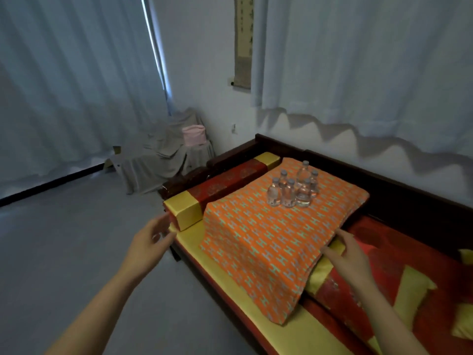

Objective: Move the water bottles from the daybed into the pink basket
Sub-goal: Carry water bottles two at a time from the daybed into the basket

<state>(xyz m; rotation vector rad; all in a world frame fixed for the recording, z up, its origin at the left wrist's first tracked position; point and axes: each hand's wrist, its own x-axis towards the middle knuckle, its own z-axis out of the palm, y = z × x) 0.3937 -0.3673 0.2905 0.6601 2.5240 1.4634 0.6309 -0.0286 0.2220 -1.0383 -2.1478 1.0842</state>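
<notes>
Several clear water bottles (294,187) stand upright in a tight cluster on an orange patterned cloth (271,242) spread over the daybed (230,285). The pink basket (193,135) sits far off on a cloth-draped chair in the room's corner. My left hand (151,240) hovers with relaxed fingers near the yellow end of a bolster, holding nothing. My right hand (345,254) reaches with loose fingers to the cloth's right edge, empty as well. Both hands are well short of the bottles.
A red and yellow bolster (220,190) lies along the daybed's left end. The dark wooden daybed frame (384,185) runs by the wall. A grey draped chair (163,155) stands in the corner, with grey floor (64,252) between it and me. Red and yellow cushions (419,285) lie at right.
</notes>
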